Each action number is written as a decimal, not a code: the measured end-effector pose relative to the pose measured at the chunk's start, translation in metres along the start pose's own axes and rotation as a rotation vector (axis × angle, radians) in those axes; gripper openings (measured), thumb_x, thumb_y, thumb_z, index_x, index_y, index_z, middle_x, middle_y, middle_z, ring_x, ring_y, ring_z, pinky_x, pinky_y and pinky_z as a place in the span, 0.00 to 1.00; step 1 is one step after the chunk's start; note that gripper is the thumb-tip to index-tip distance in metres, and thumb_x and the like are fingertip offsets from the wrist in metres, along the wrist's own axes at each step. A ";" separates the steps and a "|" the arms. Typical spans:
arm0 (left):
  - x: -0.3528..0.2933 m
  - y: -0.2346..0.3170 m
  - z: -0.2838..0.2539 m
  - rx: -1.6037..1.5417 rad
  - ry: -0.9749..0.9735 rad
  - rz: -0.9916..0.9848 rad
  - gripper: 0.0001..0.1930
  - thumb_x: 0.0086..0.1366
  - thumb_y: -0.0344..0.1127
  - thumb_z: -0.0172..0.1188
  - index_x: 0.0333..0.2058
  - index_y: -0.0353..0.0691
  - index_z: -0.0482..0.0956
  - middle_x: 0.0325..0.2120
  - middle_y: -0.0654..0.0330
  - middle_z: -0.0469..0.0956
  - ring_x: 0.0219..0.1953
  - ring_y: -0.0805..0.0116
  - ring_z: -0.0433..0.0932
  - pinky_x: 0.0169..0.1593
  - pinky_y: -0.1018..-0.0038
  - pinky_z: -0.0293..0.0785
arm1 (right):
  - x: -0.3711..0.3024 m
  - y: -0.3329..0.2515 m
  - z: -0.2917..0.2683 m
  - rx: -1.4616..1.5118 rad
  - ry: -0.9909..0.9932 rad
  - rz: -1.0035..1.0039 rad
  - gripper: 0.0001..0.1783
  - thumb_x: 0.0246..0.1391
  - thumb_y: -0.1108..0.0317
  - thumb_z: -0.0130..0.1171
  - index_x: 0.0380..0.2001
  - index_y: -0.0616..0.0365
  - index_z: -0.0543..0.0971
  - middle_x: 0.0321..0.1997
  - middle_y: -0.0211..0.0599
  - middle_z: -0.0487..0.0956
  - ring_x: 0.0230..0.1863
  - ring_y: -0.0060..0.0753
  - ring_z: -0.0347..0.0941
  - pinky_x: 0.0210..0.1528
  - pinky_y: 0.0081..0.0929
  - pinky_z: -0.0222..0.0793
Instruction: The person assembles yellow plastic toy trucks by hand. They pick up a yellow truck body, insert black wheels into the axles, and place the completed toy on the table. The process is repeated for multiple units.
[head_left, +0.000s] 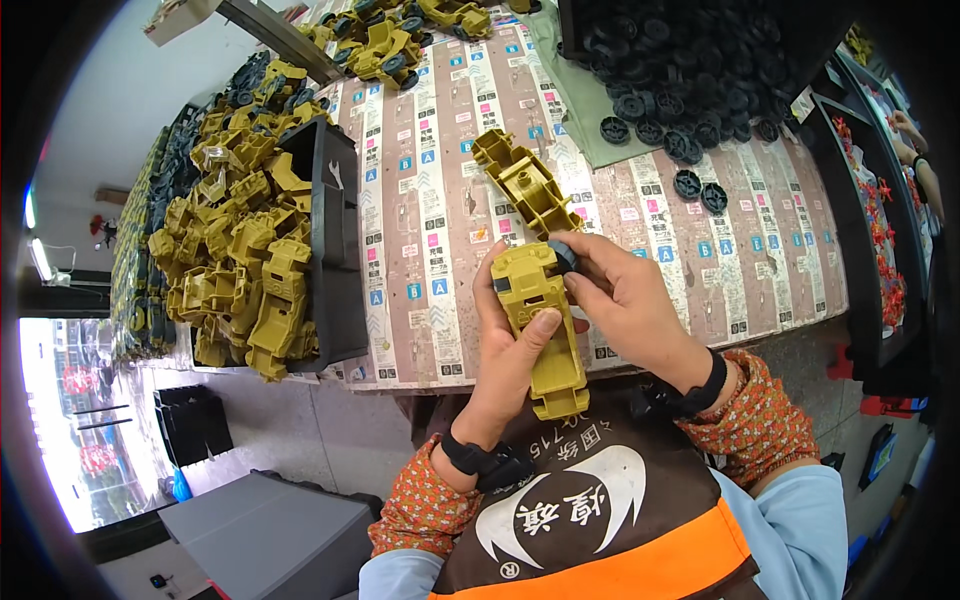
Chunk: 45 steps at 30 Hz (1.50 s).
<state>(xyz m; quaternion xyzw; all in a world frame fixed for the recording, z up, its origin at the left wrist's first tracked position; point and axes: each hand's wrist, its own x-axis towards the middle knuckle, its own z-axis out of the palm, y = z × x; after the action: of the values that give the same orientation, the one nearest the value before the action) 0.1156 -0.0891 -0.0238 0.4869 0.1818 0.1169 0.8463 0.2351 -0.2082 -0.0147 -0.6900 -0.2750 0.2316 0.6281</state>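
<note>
Currently gripping a yellow-green toy vehicle body [557,372] in left hand [508,350], over the middle of the near edge of the worktop [430,335]. Holding it lengthwise, with left fingers wrapped along its left side and left thumb laid flat on the upward face. Pinching a dark wheel [563,256] between thumb and forefinger of right hand [630,300], right up at the far end of the body, on its right side. Cannot tell whether fixed to the body or only held against it.

Noted just beyond: a second yellow-green body [528,186], lying aslant on the worktop, with near end close to right fingers. Cannot tell if touching.

Farther toward the right edge: saw a pair of loose wheels [714,198], side by side. At the far right corner, found a big heap of dark wheels [690,85], partly on a pale green cloth [592,135].

Along the left edge, spotted a black bin [342,240] piled past its rim with yellow-green bodies [235,235]. At the far edge, saw more yellow-green vehicles [385,55], some with dark wheels on.

Past the right edge, noted a dark tray [868,215] of red pieces and a co-worker's hand [908,132].
</note>
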 end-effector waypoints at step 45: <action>0.011 0.022 -0.001 -0.110 0.239 0.262 0.23 0.73 0.37 0.62 0.59 0.44 0.60 0.42 0.51 0.80 0.41 0.63 0.85 0.37 0.69 0.86 | -0.031 -0.027 -0.001 -0.130 -0.193 0.016 0.19 0.61 0.78 0.54 0.55 0.64 0.76 0.36 0.52 0.83 0.31 0.42 0.82 0.35 0.34 0.74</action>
<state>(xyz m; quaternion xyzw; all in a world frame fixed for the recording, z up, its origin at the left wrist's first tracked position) 0.1247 -0.0738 -0.0075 0.4422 0.2095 0.2930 0.8214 0.2103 -0.2283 0.0116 -0.7060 -0.3434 0.2836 0.5507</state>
